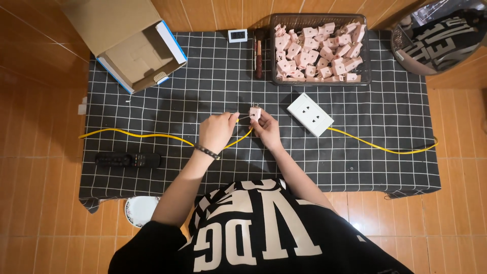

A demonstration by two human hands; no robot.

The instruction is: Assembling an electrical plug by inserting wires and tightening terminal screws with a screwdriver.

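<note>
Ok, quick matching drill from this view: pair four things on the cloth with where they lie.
Things:
1 cardboard box
2 basket of pink plugs
3 remote control
4 white socket plate

Places:
A just right of the right hand
B far left corner of the cloth
C near left, below the yellow cable
D far right edge

Pairs: 1-B, 2-D, 3-C, 4-A

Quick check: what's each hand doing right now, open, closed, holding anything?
Left hand: fingers closed, pinching the yellow wire.
Right hand: fingers closed on a pink plug.
</note>
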